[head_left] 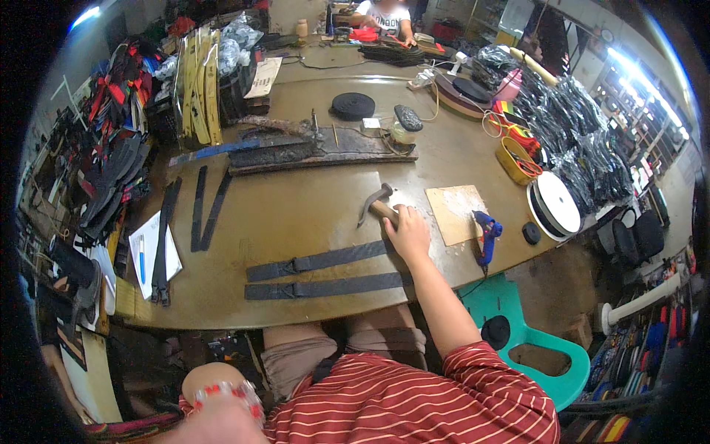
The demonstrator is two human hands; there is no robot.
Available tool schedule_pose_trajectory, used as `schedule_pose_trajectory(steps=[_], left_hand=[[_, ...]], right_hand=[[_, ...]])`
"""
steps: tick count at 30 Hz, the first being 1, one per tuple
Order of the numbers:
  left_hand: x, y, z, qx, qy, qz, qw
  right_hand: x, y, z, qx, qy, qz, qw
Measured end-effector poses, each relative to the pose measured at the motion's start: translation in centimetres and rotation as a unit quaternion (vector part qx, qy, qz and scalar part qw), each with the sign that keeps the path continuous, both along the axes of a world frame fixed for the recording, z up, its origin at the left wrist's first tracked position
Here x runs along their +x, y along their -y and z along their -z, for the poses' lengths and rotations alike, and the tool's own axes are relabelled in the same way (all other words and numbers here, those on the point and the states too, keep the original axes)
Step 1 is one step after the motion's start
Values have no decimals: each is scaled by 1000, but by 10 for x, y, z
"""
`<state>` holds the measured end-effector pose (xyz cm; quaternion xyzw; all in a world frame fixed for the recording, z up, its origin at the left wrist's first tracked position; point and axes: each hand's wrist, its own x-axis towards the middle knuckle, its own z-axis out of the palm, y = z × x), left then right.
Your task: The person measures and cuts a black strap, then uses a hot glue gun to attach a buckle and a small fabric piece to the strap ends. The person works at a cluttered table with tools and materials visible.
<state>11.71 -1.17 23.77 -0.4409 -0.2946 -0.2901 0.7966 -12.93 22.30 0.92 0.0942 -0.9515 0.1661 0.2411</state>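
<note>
On the brown tabletop, my right hand [409,233] is closed around the wooden handle of a hammer [381,207], whose curved metal head lies to the left of my fingers. Just below lie two black webbing straps [318,260] with buckles, side by side; my right wrist hangs over their right ends. My left hand [222,422] is raised close to the camera at the lower left, blurred, with a red and white bracelet on that arm. Its fingers do not show. Right of my right hand are a tan board [455,213] with whitish residue and a blue glue gun [486,238].
Behind the hammer stands a long dark metal bar [325,154] with a jar and tools. More black straps [203,214] and a paper with a pen [155,248] lie left. White spools [556,206] and plastic-wrapped bundles line the right. A green chair [547,348] stands below. Another person [384,22] sits opposite.
</note>
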Motion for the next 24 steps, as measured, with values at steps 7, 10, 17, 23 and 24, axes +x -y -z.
schedule_pose_trajectory(steps=[7, 10, 17, 23, 24], left_hand=[[-2, 59, 170, 4, 580, -39, 814], [27, 62, 265, 325, 665, 127, 660], [26, 108, 381, 555, 617, 401, 387], [-26, 129, 421, 450, 677, 450, 369], [-31, 132, 425, 543, 616, 479, 310]], right_hand=[[-1, -3, 3, 1, -17, -19, 1000], [-3, -2, 8, 11, -35, -19, 999], [-16, -7, 8, 7, -37, -57, 998], [20, -8, -18, -47, -144, -101, 983], [35, -6, -19, -66, -97, -140, 983]])
